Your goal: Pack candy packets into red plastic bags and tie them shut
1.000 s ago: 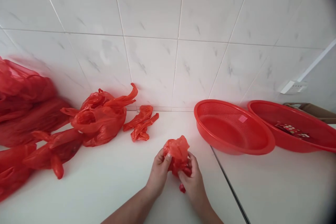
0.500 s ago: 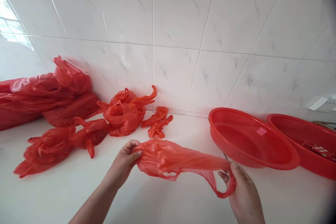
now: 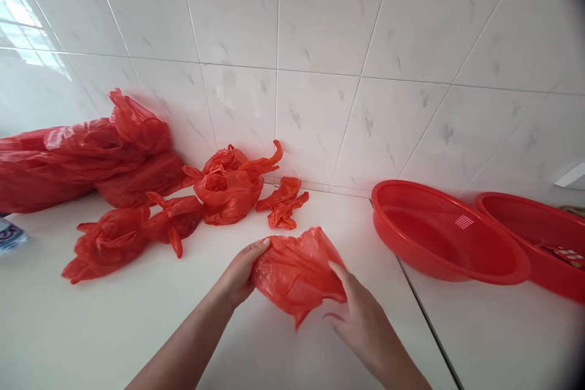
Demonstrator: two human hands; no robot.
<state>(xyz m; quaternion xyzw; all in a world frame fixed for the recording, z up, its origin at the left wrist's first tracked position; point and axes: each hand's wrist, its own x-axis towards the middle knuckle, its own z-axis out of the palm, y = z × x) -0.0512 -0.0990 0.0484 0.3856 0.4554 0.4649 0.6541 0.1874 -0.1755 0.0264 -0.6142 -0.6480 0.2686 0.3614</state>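
A crumpled red plastic bag is held up in front of me, gathered into a compact bundle above the counter. My left hand is closed on its left side, the thumb lying along the near face. At the right edge is my right hand, thumb on the bag's front. One lower fingertip shows below the bag's edge; the other fingers are hidden. Beyond the bundle, a small twisted red bag lies near the wall. A bulkier knotted red bag sits left of it.
Knotted red bags and a large red bag pile occupy the left side. A red perforated basket and a second red basin stand at right. A dark seam crosses the white counter. Behind rises a tiled wall.
The bag was stretched lengthwise between both hands, a handle loop hanging at right; it is now bunched up shorter. My right hand has moved left toward my left hand. The view has shifted slightly.
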